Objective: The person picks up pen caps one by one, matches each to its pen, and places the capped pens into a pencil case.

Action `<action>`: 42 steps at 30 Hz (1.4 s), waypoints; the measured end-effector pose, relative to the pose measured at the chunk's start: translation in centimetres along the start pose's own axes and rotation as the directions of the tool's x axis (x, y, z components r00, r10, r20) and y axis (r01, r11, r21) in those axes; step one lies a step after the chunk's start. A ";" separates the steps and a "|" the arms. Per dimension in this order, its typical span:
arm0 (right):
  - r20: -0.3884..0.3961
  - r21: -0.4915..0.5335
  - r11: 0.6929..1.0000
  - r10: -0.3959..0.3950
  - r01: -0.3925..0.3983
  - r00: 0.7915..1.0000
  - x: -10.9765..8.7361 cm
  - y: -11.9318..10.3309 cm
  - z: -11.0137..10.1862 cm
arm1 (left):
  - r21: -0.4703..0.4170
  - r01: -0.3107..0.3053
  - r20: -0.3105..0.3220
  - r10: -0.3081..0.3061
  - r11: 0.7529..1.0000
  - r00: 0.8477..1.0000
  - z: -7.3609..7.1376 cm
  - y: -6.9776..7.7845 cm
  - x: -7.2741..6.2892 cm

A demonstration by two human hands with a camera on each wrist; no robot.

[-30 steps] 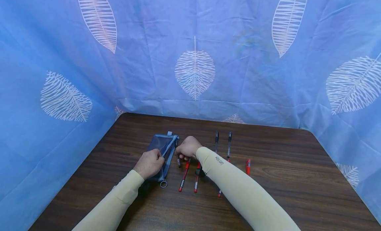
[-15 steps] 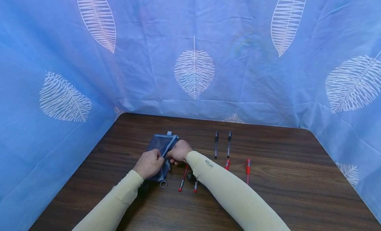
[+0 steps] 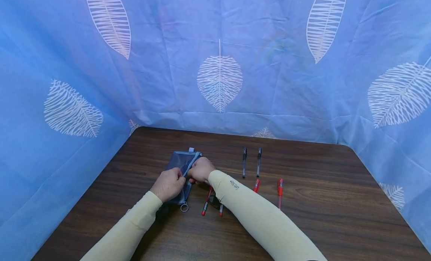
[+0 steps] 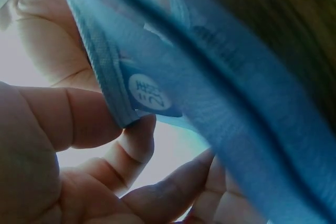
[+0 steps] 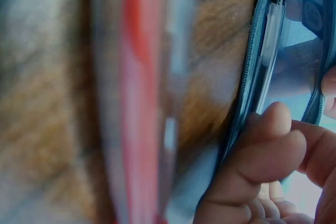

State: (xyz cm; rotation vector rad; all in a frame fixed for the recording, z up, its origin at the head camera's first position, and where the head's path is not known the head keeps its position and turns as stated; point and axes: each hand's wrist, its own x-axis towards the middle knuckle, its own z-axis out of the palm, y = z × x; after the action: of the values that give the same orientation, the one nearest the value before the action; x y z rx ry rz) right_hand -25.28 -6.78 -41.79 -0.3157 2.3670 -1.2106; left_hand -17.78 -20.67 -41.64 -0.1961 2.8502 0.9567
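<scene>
Limp pouch, stiff pen

Low left of centre, the pouch looks light; I'd take the firmer zip edge, pinched by the left hand. The right hand, fingers curled, seems to pinch the slippery pen inside.

Your left arm and right arm, both sleeved, slant in from the bottom edge, converging left of centre. Your left hand pinches between thumb and forefinger; your right hand, slightly higher beside it, has curled fingers.
</scene>
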 end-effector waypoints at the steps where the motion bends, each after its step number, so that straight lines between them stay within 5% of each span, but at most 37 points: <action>1: 0.002 -0.004 1.000 -0.005 0.005 1.000 0.0 0.0 0.0 | -0.001 0.002 0.001 -0.002 1.000 1.000 0.0 0.0 0.0; 6: 0.003 -0.022 1.000 -0.020 0.020 1.000 0.1 0.3 -0.5 | 0.000 0.015 0.003 -0.015 1.000 1.000 0.0 0.1 0.0; 13: -0.090 -0.069 0.996 -0.064 0.058 0.994 0.4 1.3 -3.2 | 0.005 0.033 0.002 -0.033 0.999 0.999 0.0 0.3 -0.1; 22: -0.176 -0.026 1.000 -0.008 0.003 0.984 0.6 3.3 -6.9 | 0.009 0.047 0.004 -0.048 0.999 0.999 0.0 0.3 -0.3; 42: -0.285 -0.065 0.995 0.050 -0.071 0.957 0.4 5.9 -11.5 | 0.007 0.044 0.008 -0.044 0.999 0.999 0.0 0.3 -0.3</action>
State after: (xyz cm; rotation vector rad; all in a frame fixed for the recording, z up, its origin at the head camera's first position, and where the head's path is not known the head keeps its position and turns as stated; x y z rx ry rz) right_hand -31.34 4.57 -40.89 -0.0964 2.6492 -1.2100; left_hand -17.55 -20.40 -41.35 -0.2529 2.8284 0.9375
